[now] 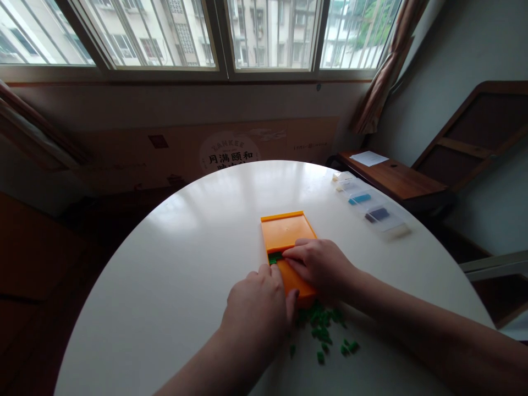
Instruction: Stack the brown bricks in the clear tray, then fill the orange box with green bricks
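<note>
Touching orange case (284, 232): left hand (258, 300), right hand (325, 267); panel (181, 148): "月满颐和".

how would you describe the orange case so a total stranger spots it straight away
Find the round white table below the window, then the left hand and right hand over it. Both touch the orange case, which has green pieces in a gap across it and loose green ones by its near end. Unlike the clear container to its right, it is bright orange.
</note>
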`<state>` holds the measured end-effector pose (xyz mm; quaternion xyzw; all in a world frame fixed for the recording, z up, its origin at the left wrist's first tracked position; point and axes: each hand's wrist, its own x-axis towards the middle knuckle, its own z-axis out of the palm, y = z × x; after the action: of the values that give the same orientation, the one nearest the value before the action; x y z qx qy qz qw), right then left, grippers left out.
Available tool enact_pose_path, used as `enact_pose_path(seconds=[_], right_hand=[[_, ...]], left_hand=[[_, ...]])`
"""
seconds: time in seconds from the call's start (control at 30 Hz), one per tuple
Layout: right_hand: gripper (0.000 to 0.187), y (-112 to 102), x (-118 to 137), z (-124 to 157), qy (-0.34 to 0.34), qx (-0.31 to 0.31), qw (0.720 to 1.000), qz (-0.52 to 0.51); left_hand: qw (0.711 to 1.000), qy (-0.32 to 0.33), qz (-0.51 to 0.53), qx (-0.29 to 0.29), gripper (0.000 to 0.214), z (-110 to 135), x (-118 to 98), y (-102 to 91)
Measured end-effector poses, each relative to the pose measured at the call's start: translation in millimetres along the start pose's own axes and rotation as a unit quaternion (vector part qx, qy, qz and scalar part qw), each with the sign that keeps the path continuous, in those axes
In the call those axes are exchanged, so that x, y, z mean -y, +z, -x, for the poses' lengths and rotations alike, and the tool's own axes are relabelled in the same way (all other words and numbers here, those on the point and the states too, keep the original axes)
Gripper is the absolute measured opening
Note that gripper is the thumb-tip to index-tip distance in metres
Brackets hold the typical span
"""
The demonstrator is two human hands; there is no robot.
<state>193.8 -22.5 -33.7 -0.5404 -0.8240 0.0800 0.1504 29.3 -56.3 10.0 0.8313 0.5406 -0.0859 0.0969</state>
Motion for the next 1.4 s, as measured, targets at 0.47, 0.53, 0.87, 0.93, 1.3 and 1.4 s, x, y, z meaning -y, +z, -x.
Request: enact_pose_path(seconds=[0.47, 0.53, 0.87, 0.93, 1.3, 1.4], right_hand=[[0.020, -22.8, -14.5, 12.7, -0.115, -0.070, 0.989, -0.059], [0.020, -39.5, -19.7, 20.0, -0.155, -0.015, 0.983, -0.093], [0.016, -71.0, -9.8, 36.9, -0.202, 0.172, 0.963, -0.047], [0.015, -65.6, -7.1, 36.7, -0.218, 0.176, 0.959, -0.041], [0.014, -57.5, -5.6, 34.6, -0.262, 0.215, 0.939, -0.060], [0.012, -56.6, -2.7, 33.7, -0.262, 0.212, 0.940, -0.055]], left_hand=[[1.000, 0.015, 0.001, -0.020, 0.030, 0.5, 0.7, -2.1], [0.999, 0.030, 0.003, -0.039, 0.025, 0.8, 1.7, -4.7], [0.954, 0.299, 0.023, -0.027, 0.021, -2.6, 23.4, -14.0], [0.951, 0.307, 0.046, -0.001, 0.018, -2.1, 25.9, -14.6], [0.936, 0.332, 0.109, 0.034, 0.025, -6.6, 38.3, -11.1], [0.937, 0.329, 0.111, 0.041, 0.026, -7.8, 37.6, -11.2]])
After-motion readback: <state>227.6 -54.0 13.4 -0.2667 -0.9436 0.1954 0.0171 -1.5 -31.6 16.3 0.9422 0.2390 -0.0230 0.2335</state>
